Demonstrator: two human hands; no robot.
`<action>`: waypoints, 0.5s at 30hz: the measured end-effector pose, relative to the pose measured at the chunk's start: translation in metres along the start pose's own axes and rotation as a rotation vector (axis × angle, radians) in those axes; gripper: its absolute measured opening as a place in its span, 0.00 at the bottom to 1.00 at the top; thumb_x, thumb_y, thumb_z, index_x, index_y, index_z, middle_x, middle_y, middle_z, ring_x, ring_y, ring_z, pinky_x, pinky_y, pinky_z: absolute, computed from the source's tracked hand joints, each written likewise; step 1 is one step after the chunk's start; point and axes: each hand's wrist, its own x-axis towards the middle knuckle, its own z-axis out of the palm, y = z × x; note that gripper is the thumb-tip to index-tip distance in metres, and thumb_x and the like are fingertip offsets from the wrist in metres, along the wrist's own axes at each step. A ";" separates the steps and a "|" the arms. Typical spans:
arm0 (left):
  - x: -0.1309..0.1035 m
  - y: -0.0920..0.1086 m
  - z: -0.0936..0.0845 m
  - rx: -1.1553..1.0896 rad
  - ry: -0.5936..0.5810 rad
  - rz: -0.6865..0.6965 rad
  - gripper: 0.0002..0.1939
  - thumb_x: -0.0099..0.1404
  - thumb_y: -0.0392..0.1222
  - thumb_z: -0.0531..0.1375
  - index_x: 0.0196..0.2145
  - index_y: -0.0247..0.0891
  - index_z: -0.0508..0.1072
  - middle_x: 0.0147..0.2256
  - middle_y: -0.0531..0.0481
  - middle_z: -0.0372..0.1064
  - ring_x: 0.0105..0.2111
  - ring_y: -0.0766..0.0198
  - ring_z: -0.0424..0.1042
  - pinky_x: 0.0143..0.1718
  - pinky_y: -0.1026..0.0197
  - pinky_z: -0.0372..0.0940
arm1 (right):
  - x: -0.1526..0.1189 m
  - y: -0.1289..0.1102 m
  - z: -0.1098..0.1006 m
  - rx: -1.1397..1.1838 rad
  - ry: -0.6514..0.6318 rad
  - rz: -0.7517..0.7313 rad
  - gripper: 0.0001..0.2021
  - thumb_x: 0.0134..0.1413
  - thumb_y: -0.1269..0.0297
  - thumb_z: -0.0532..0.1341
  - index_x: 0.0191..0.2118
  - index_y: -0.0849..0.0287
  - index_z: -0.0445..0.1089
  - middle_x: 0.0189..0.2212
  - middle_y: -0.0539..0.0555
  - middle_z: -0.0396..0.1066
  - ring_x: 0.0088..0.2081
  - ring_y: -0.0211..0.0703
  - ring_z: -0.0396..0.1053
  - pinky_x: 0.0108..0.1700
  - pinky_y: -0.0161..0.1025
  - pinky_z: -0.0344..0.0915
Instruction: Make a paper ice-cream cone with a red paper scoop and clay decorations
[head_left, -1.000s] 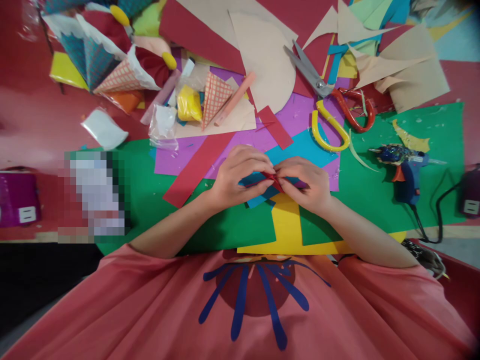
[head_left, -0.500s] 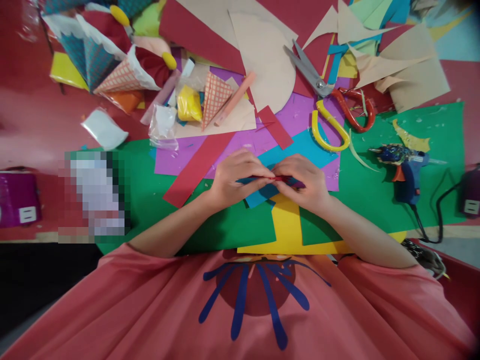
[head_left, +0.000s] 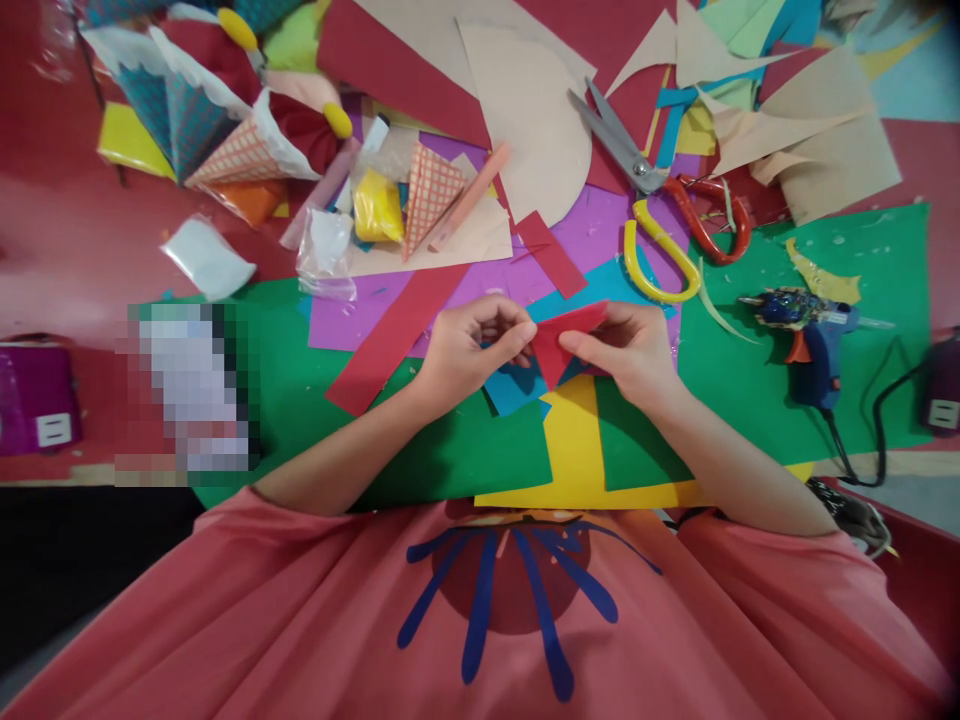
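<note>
A small folded piece of red paper (head_left: 553,350), roughly triangular with its point toward me, is held between my hands. My left hand (head_left: 480,345) pinches its left corner between thumb and curled fingers. On the other side, my right hand (head_left: 634,350) grips it, thumb lying across the front and fingers behind. Beneath the hands lie a blue paper strip (head_left: 506,390) and a purple sheet (head_left: 352,325). A long red paper strip (head_left: 382,350) rests just left of my left hand.
Large scissors (head_left: 637,175) with red and yellow handles lie beyond my right hand. A blue glue gun (head_left: 817,345) with its cord sits at right on a green sheet (head_left: 720,420). Paper cones (head_left: 247,145), clay packets (head_left: 379,208) and beige scraps (head_left: 832,140) crowd the far side.
The red paper, seen nearly edge-on before, is now tilted up with its triangular face showing. My right hand has shifted slightly right and my hands are a little farther apart.
</note>
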 end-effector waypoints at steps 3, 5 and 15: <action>-0.001 0.000 0.003 -0.071 -0.117 -0.121 0.18 0.60 0.54 0.64 0.28 0.37 0.68 0.21 0.54 0.72 0.20 0.71 0.72 0.21 0.69 0.68 | 0.005 0.002 -0.001 0.123 0.081 0.029 0.19 0.42 0.49 0.72 0.21 0.59 0.69 0.19 0.45 0.66 0.21 0.31 0.60 0.23 0.32 0.59; -0.001 0.000 0.004 -0.065 -0.173 -0.135 0.18 0.60 0.54 0.64 0.26 0.36 0.67 0.20 0.53 0.72 0.19 0.71 0.72 0.21 0.70 0.68 | 0.007 0.001 0.000 0.093 0.060 0.015 0.20 0.42 0.47 0.72 0.22 0.59 0.69 0.19 0.45 0.66 0.21 0.31 0.60 0.23 0.31 0.59; 0.001 0.003 0.001 -0.042 -0.109 -0.114 0.22 0.62 0.59 0.62 0.25 0.37 0.67 0.19 0.54 0.71 0.18 0.70 0.72 0.20 0.70 0.68 | 0.004 -0.001 0.004 0.001 -0.117 0.016 0.24 0.48 0.42 0.68 0.23 0.60 0.65 0.19 0.45 0.62 0.21 0.30 0.56 0.23 0.32 0.53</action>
